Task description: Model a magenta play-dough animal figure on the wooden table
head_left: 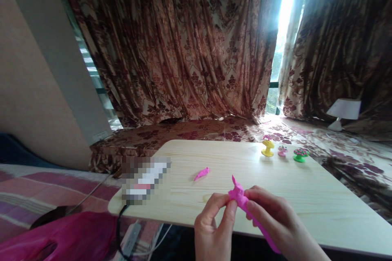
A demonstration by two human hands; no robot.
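Observation:
Both hands are on one long piece of bright pink modelling clay [237,193], held above the near edge of the table. Its upper end is ragged and comes to a thin point. My left hand [216,222] pinches the clay near that end between thumb and forefinger. My right hand [272,212] grips it just below, and the smooth lower length runs down under the palm, partly hidden. Ahead and to the left, apart from the hands, a small tapered scrap of pink clay [202,173] lies on the table.
On the pale wooden table [171,212], a yellow figure [268,147], a small pink figure [282,151] and a green figure [301,155] stand at the far right. A blurred-out object [147,181] with a black cable lies at left. A white lamp [344,110] stands beyond.

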